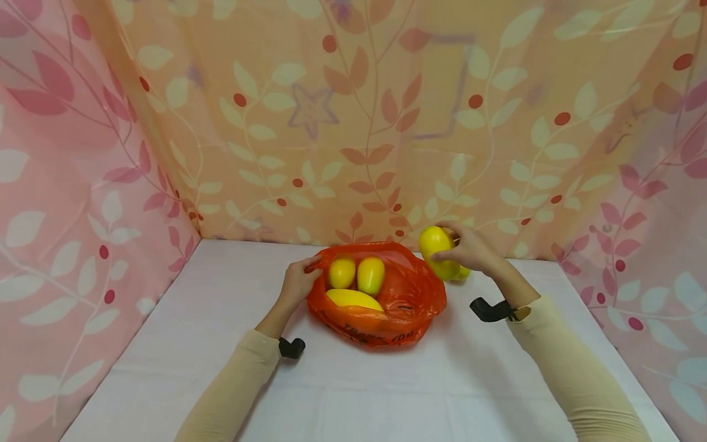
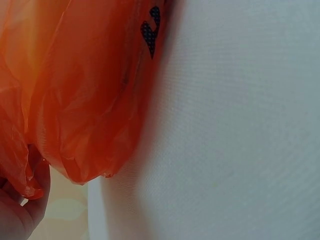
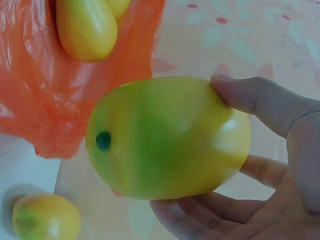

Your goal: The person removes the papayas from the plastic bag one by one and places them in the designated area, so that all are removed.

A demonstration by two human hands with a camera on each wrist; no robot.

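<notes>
A red plastic bag [image 1: 405, 294] with black lettering stands with its mouth spread wide. Inside it lie several yellow mangoes, among them one mango [image 1: 370, 276] at the back and a larger one [image 1: 353, 299] nearer the front. My left hand [image 1: 298, 281] pinches the bag's left rim; in the left wrist view its fingers [image 2: 41, 180] are curled at the plastic. Beyond the bag's right rim, my right hand [image 1: 469, 247] holds up a yellow-green mango [image 3: 170, 137] between thumb and fingers, its dark stem spot showing.
Another mango [image 3: 47, 217] rests on the white table [image 1: 342, 393], just right of the bag and partly hidden behind the held one. Floral curtains [image 1: 265, 123] enclose the back and both sides. Black wrist mounts [image 1: 490, 310] sit on both forearms.
</notes>
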